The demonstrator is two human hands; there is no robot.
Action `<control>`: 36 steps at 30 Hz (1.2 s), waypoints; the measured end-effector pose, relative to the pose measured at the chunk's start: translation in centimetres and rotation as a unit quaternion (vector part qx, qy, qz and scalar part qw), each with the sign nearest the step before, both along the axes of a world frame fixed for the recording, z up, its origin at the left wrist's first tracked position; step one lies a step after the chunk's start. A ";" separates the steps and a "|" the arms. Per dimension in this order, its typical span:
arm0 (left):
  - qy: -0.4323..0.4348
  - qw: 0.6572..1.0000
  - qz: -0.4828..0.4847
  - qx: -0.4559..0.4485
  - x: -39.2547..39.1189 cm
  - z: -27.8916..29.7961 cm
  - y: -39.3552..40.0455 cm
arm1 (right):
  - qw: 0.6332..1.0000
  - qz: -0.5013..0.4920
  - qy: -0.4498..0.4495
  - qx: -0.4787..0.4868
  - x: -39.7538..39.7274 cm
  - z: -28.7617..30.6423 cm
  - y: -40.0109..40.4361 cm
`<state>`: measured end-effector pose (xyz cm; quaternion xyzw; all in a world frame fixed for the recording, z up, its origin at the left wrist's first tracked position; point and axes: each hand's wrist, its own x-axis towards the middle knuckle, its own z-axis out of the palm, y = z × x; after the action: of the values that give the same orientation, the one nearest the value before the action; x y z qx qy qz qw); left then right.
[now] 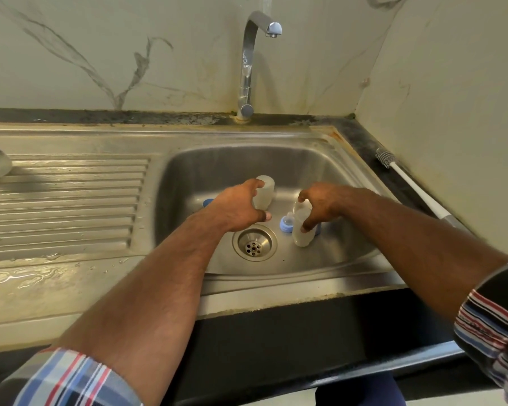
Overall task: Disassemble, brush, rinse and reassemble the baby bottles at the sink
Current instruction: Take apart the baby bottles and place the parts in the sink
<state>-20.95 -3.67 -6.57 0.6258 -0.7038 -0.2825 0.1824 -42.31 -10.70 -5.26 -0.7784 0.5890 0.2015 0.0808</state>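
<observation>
Left hand: reaches into the stainless steel sink basin, fingers and thumb curled round a translucent cloudy plastic baby bottle body that lies on the basin floor behind the drain.
Right hand: also down in the basin, fingers and thumb curled round a second translucent bottle body lying just right of the drain.
Hands together or apart: apart, one on each bottle, with the drain between and in front of them.
Blue ring with clear teat: lies on the basin floor, just left of the second bottle and right of the round metal drain strainer.
Other blue piece: peeks out beside the left wrist; what it is I cannot tell.
Bottle brush with white handle and bristle head: lies on the dark surface to the right of the sink, along the wall.
Chrome curved tap: stands behind the basin, no water running.
Ribbed steel draining board: left of the basin, wet, puddles near its front edge.
Sleeves: striped plaid, pushed up both forearms.
</observation>
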 end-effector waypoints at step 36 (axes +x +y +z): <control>0.147 0.849 0.470 -0.192 33.5 3.7 9.4 | 0.900 0.138 -0.413 -0.023 43.4 8.0 13.4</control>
<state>12.51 5.69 -2.87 0.7852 -0.3313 -0.1108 0.5112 1.07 2.74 2.73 -0.8670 0.3938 -0.1421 0.2702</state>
